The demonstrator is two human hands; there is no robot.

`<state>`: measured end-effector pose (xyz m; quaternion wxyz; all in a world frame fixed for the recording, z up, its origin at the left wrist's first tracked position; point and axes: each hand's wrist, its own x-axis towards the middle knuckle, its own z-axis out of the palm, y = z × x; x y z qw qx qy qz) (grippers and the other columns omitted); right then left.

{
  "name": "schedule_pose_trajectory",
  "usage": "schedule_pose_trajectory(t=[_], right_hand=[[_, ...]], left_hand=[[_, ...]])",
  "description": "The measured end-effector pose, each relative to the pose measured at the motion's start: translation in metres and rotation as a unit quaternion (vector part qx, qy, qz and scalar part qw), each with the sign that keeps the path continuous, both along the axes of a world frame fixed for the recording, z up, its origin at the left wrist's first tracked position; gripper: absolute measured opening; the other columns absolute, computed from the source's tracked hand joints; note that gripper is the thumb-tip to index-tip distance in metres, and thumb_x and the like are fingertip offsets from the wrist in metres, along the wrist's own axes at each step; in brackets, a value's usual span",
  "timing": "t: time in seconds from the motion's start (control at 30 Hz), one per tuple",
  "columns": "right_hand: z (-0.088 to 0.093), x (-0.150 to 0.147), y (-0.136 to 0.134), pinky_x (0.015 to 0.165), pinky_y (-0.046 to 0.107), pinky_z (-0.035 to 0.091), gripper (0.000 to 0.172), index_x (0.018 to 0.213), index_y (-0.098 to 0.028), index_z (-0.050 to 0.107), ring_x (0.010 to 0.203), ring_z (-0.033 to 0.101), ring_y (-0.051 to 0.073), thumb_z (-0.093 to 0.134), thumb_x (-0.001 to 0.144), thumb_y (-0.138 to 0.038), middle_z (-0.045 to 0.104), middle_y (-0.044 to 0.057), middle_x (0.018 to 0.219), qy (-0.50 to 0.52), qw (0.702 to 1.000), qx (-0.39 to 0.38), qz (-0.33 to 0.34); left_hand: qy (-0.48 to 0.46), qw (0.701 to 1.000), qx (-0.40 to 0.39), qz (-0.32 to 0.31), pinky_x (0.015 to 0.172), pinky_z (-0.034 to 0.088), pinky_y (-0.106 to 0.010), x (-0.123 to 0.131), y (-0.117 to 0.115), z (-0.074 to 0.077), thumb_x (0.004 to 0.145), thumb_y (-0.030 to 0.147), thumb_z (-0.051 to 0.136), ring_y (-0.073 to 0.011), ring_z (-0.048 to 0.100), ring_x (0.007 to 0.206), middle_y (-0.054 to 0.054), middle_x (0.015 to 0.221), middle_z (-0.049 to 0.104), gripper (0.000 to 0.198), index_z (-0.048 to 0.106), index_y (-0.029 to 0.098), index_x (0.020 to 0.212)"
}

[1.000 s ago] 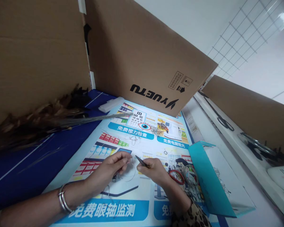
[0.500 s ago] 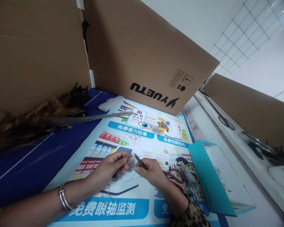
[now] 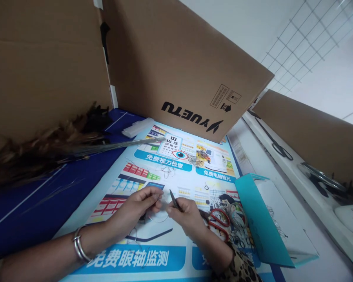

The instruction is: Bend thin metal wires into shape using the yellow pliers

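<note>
My left hand (image 3: 148,201) is closed in a pinch on a thin wire (image 3: 161,220), which curves loosely below the fingers. The piece between the fingertips is too small to make out well. Just to its right, my right hand (image 3: 184,215) is closed around dark pointed pliers (image 3: 173,199), tip pointing up and away from me; its fist hides their handles. A small gap separates the tip from the left fingertips. Both hands are above a printed poster (image 3: 147,239) on the table. Beyond my right hand lie red-handled scissors (image 3: 219,221).
A coil of wire (image 3: 237,215) and loose bits lie by the scissors. An open teal box (image 3: 263,223) stands at right. Cardboard panels (image 3: 176,58) wall the back. Brown feather-like strands (image 3: 47,147) and a wire bundle (image 3: 123,145) lie left. Black scissors (image 3: 278,149) rest on the ledge.
The pliers have turned slightly, so their tip looks narrower and stands a little more upright. My right hand has shifted very slightly; my left hand has stayed almost still.
</note>
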<state>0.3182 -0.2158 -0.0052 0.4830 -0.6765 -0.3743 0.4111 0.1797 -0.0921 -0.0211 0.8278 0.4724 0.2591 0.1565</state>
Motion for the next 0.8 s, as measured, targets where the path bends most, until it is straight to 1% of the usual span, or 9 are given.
schedule_pose_trajectory(t=[0.2, 0.37, 0.5, 0.63, 0.7, 0.8], right_hand=[[-0.0043, -0.0009, 0.0015, 0.050, 0.020, 0.029, 0.020, 0.069, -0.016, 0.063, 0.054, 0.038, 0.009, 0.062, 0.077, -0.035, 0.046, -0.005, 0.056, -0.047, 0.997, 0.013, -0.057], [-0.0029, -0.0007, 0.0030, 0.052, 0.021, 0.033, 0.019, 0.067, -0.016, 0.061, 0.054, 0.043, 0.010, 0.058, 0.078, -0.031, 0.050, -0.004, 0.057, -0.078, 0.994, 0.005, -0.074], [-0.0022, -0.0003, 0.0037, 0.052, 0.021, 0.033, 0.020, 0.068, -0.017, 0.059, 0.055, 0.044, 0.010, 0.057, 0.079, -0.034, 0.050, -0.004, 0.057, -0.096, 0.993, -0.003, -0.075], [-0.0020, -0.0014, 0.0039, 0.053, 0.021, 0.033, 0.021, 0.068, -0.017, 0.057, 0.055, 0.041, 0.010, 0.056, 0.079, -0.034, 0.046, -0.005, 0.057, -0.107, 0.992, 0.010, -0.059], [-0.0010, -0.0026, 0.0042, 0.053, 0.021, 0.032, 0.021, 0.066, -0.017, 0.055, 0.057, 0.039, 0.010, 0.056, 0.079, -0.034, 0.043, -0.005, 0.058, -0.126, 0.990, 0.021, -0.056], [0.0012, -0.0043, 0.0051, 0.054, 0.021, 0.031, 0.022, 0.063, -0.018, 0.053, 0.058, 0.037, 0.010, 0.056, 0.079, -0.033, 0.040, -0.005, 0.058, -0.156, 0.986, 0.021, -0.058]], left_hand=[[0.006, 1.000, 0.011, -0.012, 0.065, 0.042, -0.024, 0.0003, -0.0005, -0.0008, 0.084, 0.041, 0.064, -0.0131, 0.058, 0.068, 0.000, 0.075, 0.067, 0.024, 0.061, 0.020, 0.092], [0.011, 1.000, 0.006, -0.022, 0.071, 0.045, -0.028, -0.0004, -0.0007, -0.0015, 0.083, 0.042, 0.065, -0.0166, 0.062, 0.074, -0.003, 0.079, 0.070, 0.027, 0.061, 0.019, 0.097], [0.004, 0.999, -0.004, -0.034, 0.074, 0.046, -0.030, -0.0006, -0.0011, 0.0007, 0.083, 0.042, 0.066, -0.0188, 0.063, 0.078, -0.005, 0.082, 0.071, 0.028, 0.062, 0.019, 0.097], [-0.011, 0.999, 0.010, -0.044, 0.067, 0.044, -0.027, 0.0004, -0.0010, 0.0050, 0.082, 0.040, 0.066, -0.0162, 0.060, 0.071, -0.003, 0.077, 0.069, 0.024, 0.063, 0.019, 0.093], [-0.008, 0.998, 0.028, -0.049, 0.063, 0.042, -0.025, 0.0005, -0.0009, 0.0065, 0.082, 0.040, 0.066, -0.0147, 0.057, 0.066, -0.002, 0.073, 0.067, 0.022, 0.064, 0.019, 0.087], [0.002, 0.997, 0.054, -0.049, 0.060, 0.041, -0.025, 0.0002, -0.0006, 0.0066, 0.082, 0.042, 0.065, -0.0146, 0.054, 0.062, -0.002, 0.069, 0.066, 0.024, 0.064, 0.019, 0.078]])
